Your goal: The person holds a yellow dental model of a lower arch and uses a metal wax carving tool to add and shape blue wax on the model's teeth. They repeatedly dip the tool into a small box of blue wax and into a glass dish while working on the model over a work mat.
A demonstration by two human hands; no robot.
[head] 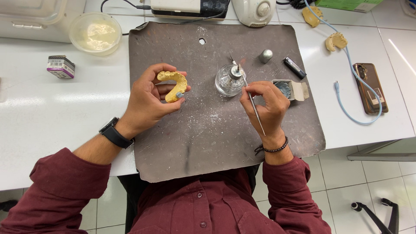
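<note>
Head view is showing the left hand (149,97) gripping a yellow tooth cast (174,84) in curled fingers while the right hand (266,104) is pinching a thin metal tool (251,97), its tip warming beside the glass burner (229,80) just beyond the fingertips, seemingly needing a steady carry across.

burner (229,80) on mat (216,143) | cast (174,85) left | wax box (286,89) right | lighter (294,67) behind box

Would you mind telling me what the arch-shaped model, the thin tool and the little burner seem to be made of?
The arch-shaped model in the left hand looks like yellow dental stone or plaster: matte and chalky. The thin tool in the right hand appears to be polished metal, silvery and glinting. The little burner seems clear glass with a metal top, since the mat shows through it.
</note>
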